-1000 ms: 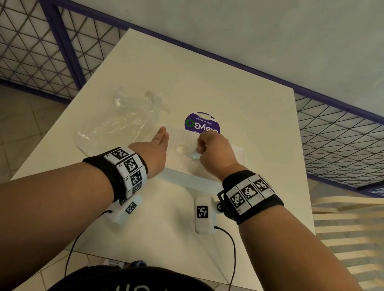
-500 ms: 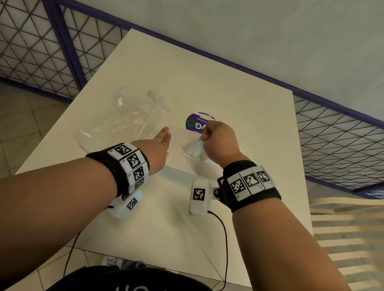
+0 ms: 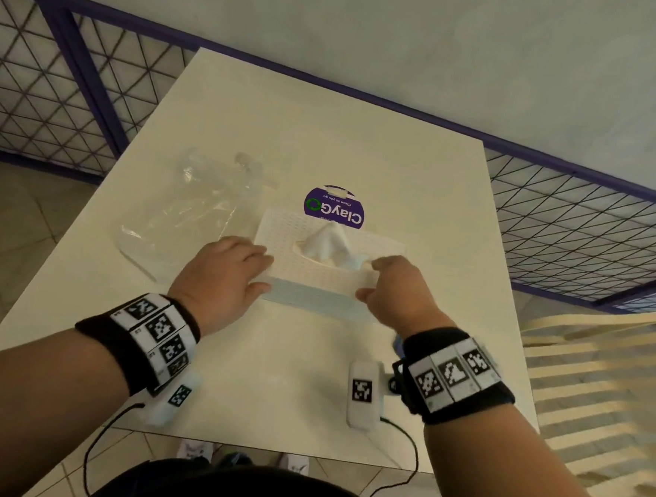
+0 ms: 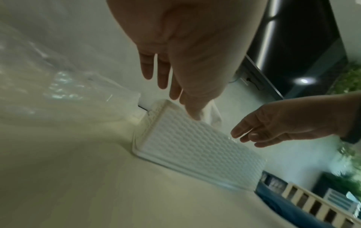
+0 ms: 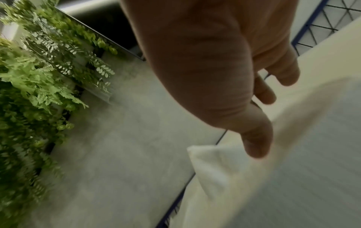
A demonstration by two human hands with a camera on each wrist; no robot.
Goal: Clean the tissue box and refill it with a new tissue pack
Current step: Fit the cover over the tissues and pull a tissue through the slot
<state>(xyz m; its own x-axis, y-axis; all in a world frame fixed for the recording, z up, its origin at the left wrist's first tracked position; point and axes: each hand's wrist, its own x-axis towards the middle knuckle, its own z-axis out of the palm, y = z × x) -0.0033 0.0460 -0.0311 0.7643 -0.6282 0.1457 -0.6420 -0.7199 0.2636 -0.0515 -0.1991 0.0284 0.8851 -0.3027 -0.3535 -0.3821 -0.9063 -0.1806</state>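
Hands first: left hand is laid flat-fingered on the tissue box corner, right hand is hovering relaxed, nothing held. Box should be steadied mid-table; tissue is best left peaked, plastic wrapper behind.

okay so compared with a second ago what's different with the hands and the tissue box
The right hand, which was pinching the tissue at the slot and pulling it up, has let go and dropped to the box's right end, fingers relaxed. The tissue now stands up from the tissue box on its own. The left hand stays at the left end; the plastic wrapper and purple sticker have not moved.
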